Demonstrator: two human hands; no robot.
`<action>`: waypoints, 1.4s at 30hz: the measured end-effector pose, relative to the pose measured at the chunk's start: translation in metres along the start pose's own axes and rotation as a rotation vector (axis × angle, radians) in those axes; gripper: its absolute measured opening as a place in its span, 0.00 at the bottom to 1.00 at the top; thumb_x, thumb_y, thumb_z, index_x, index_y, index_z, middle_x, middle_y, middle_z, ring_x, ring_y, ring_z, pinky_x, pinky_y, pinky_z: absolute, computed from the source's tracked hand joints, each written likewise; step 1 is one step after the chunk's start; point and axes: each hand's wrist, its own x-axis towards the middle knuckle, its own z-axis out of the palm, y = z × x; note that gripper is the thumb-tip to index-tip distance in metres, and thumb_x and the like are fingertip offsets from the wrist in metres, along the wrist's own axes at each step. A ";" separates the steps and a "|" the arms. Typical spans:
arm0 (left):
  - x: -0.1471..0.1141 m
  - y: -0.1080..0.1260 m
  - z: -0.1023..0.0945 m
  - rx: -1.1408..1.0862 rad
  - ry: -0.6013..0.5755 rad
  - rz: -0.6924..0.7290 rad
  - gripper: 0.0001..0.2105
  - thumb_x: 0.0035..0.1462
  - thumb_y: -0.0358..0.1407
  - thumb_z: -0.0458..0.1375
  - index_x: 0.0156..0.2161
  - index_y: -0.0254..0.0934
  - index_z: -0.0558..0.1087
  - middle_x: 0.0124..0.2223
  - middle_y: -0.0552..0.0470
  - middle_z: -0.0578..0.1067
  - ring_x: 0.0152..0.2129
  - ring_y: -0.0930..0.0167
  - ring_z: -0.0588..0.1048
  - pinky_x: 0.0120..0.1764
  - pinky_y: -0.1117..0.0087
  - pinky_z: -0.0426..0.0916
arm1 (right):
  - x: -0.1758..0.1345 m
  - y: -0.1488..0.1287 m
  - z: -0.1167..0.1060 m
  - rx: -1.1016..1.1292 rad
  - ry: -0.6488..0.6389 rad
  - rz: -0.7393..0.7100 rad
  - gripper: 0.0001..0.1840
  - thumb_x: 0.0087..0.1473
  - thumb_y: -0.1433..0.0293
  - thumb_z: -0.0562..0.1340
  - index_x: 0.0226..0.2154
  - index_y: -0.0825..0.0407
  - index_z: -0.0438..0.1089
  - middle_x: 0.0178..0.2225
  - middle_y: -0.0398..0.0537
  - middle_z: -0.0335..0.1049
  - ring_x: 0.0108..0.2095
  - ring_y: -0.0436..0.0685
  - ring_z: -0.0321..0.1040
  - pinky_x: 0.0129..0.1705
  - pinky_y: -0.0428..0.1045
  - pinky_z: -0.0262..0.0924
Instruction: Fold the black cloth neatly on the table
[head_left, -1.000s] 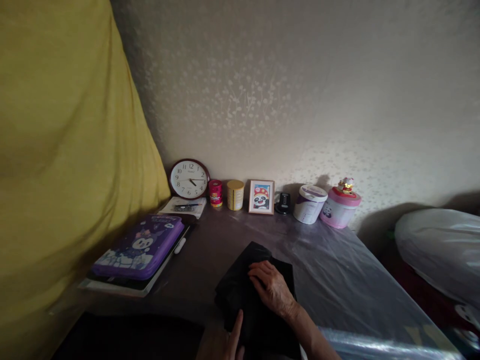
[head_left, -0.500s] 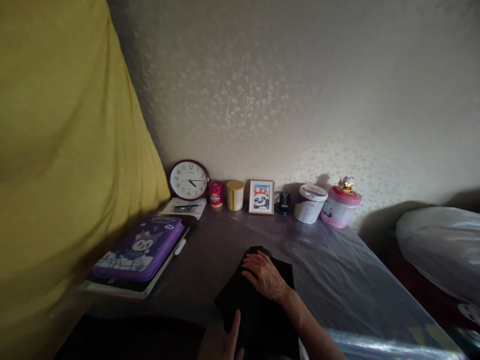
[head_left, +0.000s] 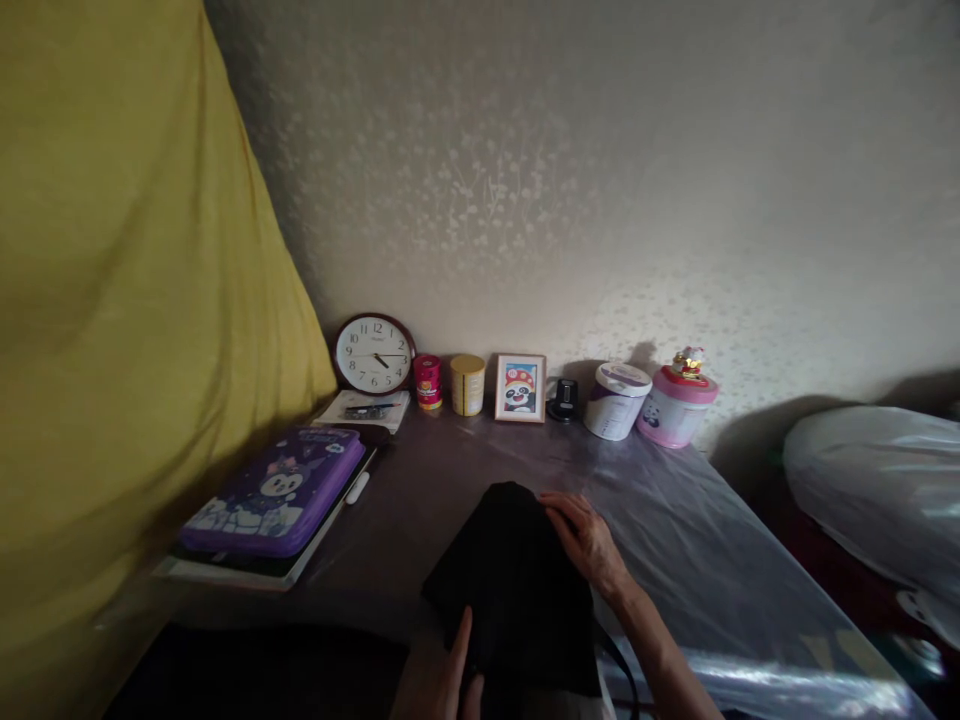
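A black cloth (head_left: 517, 580) lies spread over the near middle of the table, and a thin dark strap (head_left: 621, 665) loops out at its lower right. My right hand (head_left: 589, 545) is at the cloth's upper right edge, its fingers and thumb closed on the border. At the bottom of the view, my left hand (head_left: 459, 670) touches the cloth's lower left side with the index finger stretched out and the thumb apart. The rest of that hand is cut off by the frame.
A purple case (head_left: 277, 490) rests on books at the left beside a yellow curtain (head_left: 135, 300). Along the wall stand a clock (head_left: 375, 353), a pink can (head_left: 428, 382), a yellow can (head_left: 468, 385), a picture frame (head_left: 520, 388), a white tub (head_left: 616, 402) and a pink tub (head_left: 675, 408).
My right hand has moved from lying on top of the cloth to its right edge. The cloth's upper part is spread wider, and the strap now shows. My left hand has hardly moved.
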 end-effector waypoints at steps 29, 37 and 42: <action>0.001 -0.008 0.000 -0.349 0.072 -0.006 0.24 0.65 0.36 0.44 0.64 0.35 0.60 0.60 0.44 0.72 0.58 0.65 0.70 0.56 0.61 0.68 | -0.034 -0.041 -0.021 0.103 -0.093 -0.109 0.13 0.63 0.75 0.50 0.41 0.48 0.68 0.54 0.55 0.69 0.50 0.55 0.72 0.49 0.50 0.69; 0.002 -0.006 -0.008 -0.219 0.054 0.036 0.23 0.66 0.34 0.42 0.64 0.32 0.60 0.62 0.43 0.69 0.59 0.65 0.69 0.58 0.61 0.66 | 0.006 -0.060 0.034 0.132 -0.047 -0.191 0.13 0.63 0.76 0.49 0.42 0.49 0.66 0.53 0.56 0.68 0.51 0.55 0.70 0.50 0.52 0.68; -0.001 -0.010 0.002 -0.135 0.068 0.050 0.23 0.65 0.34 0.46 0.63 0.30 0.61 0.60 0.38 0.71 0.56 0.61 0.71 0.56 0.58 0.68 | 0.013 -0.063 0.063 0.074 -0.075 -0.209 0.13 0.64 0.76 0.49 0.42 0.51 0.67 0.53 0.56 0.69 0.48 0.55 0.72 0.50 0.51 0.68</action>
